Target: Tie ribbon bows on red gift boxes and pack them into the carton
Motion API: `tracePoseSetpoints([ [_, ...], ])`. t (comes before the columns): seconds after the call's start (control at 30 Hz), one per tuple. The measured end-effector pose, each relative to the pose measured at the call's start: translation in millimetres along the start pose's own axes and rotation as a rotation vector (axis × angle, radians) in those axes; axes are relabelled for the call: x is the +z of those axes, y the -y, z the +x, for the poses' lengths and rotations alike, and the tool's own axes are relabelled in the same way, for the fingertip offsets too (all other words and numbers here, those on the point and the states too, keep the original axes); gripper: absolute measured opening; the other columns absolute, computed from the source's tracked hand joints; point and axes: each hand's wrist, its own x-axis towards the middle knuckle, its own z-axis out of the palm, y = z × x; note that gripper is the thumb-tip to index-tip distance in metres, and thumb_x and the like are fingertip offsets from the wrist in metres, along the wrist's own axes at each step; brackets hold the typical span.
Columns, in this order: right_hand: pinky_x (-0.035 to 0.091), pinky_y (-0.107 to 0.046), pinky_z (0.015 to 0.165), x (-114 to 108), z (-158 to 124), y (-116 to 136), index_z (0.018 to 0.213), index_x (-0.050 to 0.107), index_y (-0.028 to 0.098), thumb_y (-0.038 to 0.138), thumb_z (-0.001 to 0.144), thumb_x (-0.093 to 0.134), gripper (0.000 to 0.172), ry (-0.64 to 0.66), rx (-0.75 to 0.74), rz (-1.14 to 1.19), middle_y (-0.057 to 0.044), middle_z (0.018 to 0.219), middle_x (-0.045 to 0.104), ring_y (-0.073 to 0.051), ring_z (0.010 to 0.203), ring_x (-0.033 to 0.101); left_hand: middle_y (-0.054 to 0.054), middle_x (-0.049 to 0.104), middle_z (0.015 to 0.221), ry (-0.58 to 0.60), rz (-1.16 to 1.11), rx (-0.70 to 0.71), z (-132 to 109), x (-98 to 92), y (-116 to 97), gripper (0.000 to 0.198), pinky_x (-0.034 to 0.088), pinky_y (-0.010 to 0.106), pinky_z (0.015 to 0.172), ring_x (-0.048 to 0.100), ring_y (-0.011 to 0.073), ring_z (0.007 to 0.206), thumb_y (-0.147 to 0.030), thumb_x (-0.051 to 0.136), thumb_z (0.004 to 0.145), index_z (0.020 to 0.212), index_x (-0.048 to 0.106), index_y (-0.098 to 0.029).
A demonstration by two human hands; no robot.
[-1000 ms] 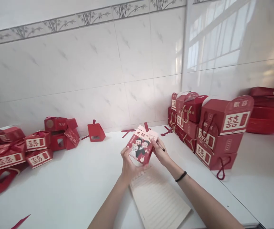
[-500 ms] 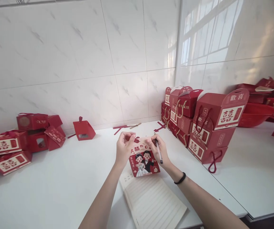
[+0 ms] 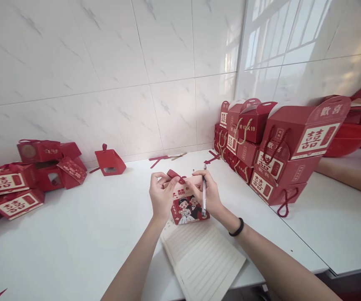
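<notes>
At frame right, stacked boxes (image 3: pixel 293 129) read 歡喜. Lower center, your left hand (image 3: pixel 162 195) pinches ribbon (image 3: pixel 173 172); your right hand (image 3: pixel 211 193) grips pen (image 3: pixel 204 190) and printed box (image 3: pixel 185 209).

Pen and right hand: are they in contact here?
Touching. The head view shows the pen held in the right hand, lying against its fingers, with the lower end sticking out in front of the printed card.

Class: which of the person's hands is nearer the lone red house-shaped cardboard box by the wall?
Left: the left hand is in front and to the right of the box; the right hand is farther right.
</notes>
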Motion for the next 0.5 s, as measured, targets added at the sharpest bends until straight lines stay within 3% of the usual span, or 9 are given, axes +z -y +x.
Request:
tracePoseSetpoints([
  [0.2,0.039,-0.023,0.043,2.4,-2.9,-0.8,0.094,0.048,0.021,0.037,0.078,0.06,0.026,0.032,-0.054,-0.006,0.002,0.068,0.053,-0.011,0.047,0.046,-0.001,0.063,0.07,0.04,0.155,0.14,-1.3,-3.7,1.5,0.019,0.051,0.022,0.059,0.063,0.0119,0.065,-0.035,0.065,0.076,0.075,0.056,-0.019],
  [0.4,0.043,-0.023,0.048,3.0,-2.2,2.9,0.092,0.048,0.021,0.033,0.077,0.058,0.022,0.032,-0.06,-0.021,0.001,0.071,0.057,-0.012,0.05,0.05,0.0,0.064,0.073,0.101,0.368,0.492,0.7,-9.6,2.9,0.01,0.052,0.022,0.061,0.063,0.012,0.068,-0.029,0.055,0.084,0.08,0.059,-0.02],
  [0.5,0.044,-0.023,0.051,3.4,-2.4,2.5,0.093,0.048,0.022,0.033,0.076,0.06,0.024,0.03,-0.089,-0.021,0.0,0.077,0.059,-0.013,0.056,0.054,0.001,0.066,0.075,0.156,0.408,0.548,0.4,-9.9,2.5,0.015,0.052,0.021,0.062,0.063,0.0115,0.068,-0.025,0.049,0.087,0.084,0.063,-0.02],
])
